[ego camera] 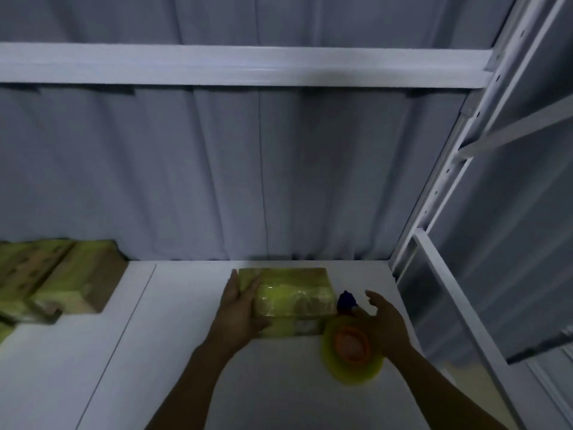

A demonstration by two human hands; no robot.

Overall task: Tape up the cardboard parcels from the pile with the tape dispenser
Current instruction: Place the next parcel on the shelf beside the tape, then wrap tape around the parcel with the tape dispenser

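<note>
A pile of parcels lay at the left of the table. Mid-table, the left hand pressed straight fingers against the left end of one parcel. It looked light and stiff, its taped skin slick, so it was best braced at the ends. The right hand, fingers spread and gripping nothing, was beside the tape dispenser; contact could not be told.
</note>
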